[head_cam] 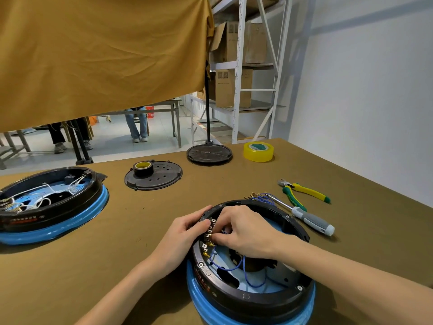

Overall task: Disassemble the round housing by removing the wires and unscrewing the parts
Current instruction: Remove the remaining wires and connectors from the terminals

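Two hands of mine are busy at the round housing [251,273], which sits on the brown table [117,242] right in front of me, down low and a bit to the right. It has a black ring on top and a blue band under it. My left hand [185,233] curls round the outside of the black rim and holds it where a row of little metal clips [209,238] sticks up. My right hand [246,231] reaches inside the ring, and its fingertips pinch at one of those clips, where a blue wire [225,266] joins on. More blue wires loop around inside the housing. A small bunch of loose wires [260,197] lies on the table just past the far rim. Beside it lies a screwdriver [307,218] with a grey handle, and yellow and green pliers [302,192] lie near that. Far to my left is a second housing [49,205] with white wires in it. Behind are a black lid [153,178] with a tape roll on it, another round black cover [209,154], and a roll of yellow tape [258,151].
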`<state>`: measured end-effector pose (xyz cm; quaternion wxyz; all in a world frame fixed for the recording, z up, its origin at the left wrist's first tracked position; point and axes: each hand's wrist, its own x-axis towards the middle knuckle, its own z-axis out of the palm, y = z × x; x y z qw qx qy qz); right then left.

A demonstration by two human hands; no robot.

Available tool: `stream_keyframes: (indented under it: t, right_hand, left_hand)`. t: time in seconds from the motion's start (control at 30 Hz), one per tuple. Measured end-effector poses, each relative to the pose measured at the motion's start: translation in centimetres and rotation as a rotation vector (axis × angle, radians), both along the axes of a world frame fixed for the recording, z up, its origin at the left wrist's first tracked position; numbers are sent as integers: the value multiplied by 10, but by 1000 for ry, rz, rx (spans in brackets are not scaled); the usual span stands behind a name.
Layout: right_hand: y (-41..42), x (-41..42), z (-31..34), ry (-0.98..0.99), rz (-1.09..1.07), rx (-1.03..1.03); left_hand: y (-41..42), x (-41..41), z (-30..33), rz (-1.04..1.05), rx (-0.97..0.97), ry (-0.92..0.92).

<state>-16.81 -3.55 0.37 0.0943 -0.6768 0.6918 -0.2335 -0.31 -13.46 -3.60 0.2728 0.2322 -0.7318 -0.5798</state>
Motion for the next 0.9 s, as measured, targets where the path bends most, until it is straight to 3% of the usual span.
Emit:
stream_keyframes:
  t: [0.6,0.77,0.9]
  right_hand:
    - [6,-4,28,-171,53,-41]
    - [13,15,21,-4,46,115]
    - [10,25,11,-34,2,104]
  left_hand:
    - [0,-1,-2,-60,30,75]
    - [1,-1,-2,-35,1,75]
    - [3,-2,-3,-11,-10,73]
